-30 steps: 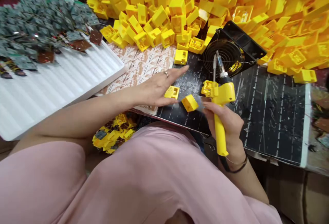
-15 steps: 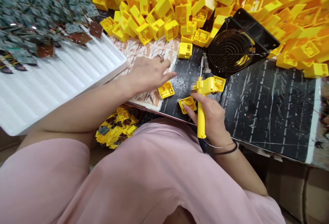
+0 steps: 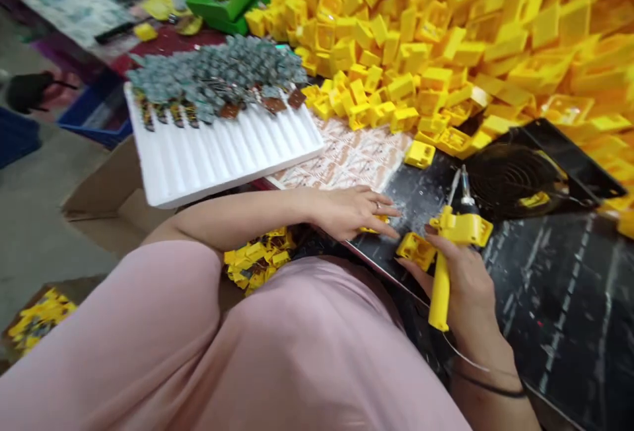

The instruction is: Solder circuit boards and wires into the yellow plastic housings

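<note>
My right hand [image 3: 468, 279] is wrapped around the yellow handle of a soldering gun [image 3: 440, 286], whose metal tip points away from me towards the fan. A small open yellow plastic housing [image 3: 415, 250] lies by the table edge, and my right thumb and fingertip are at its sides. My left hand [image 3: 354, 213], with a ring on one finger, stretches flat with its fingers extended over another yellow housing [image 3: 375, 226]. That housing is mostly hidden under the fingers, and I see no grip on it. Part of a further housing [image 3: 483, 233] shows behind the soldering gun.
A black fan [image 3: 515, 173] with a wire guard stands beyond the soldering gun. Yellow housings [image 3: 436, 41] are heaped along the back. To the left, a ridged white foam tray [image 3: 222, 160] carries many small circuit boards [image 3: 218, 74]. More yellow parts [image 3: 260, 263] sit below the table edge.
My view has swung left, shifting the scene rightwards and down. My left hand has come down and nearer, over the housing beside it. The right hand keeps hold of the soldering gun.
</note>
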{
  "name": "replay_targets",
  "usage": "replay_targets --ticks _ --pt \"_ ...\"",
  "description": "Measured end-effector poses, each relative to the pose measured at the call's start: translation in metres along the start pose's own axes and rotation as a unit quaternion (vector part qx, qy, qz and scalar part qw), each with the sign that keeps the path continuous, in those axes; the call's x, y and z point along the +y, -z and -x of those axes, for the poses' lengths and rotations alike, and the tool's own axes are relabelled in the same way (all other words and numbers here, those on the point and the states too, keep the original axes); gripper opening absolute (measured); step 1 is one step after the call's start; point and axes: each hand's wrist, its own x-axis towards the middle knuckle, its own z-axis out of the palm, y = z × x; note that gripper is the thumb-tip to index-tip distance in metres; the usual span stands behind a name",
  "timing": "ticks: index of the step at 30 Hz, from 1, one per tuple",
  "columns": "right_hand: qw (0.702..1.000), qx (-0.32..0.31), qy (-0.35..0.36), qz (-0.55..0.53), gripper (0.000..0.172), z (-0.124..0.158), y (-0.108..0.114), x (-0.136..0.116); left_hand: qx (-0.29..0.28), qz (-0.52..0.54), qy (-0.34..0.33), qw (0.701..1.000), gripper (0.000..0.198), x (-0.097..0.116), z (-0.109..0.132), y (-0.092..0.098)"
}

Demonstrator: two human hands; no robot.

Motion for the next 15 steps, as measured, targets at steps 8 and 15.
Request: replay_targets --ticks 8,15 --pt "0.999 0.037 0.021 -0.01 0.056 -0.009 -0.012 -0.005 0.065 0.002 0.148 0.987 0.069 0.021 -0.004 -0.027" --pt "0.994 0.104 0.025 -0.009 0.066 -0.004 0.003 -0.01 0.112 -0.231 0.432 0.864 0.037 -0.066 0.06 0.06"
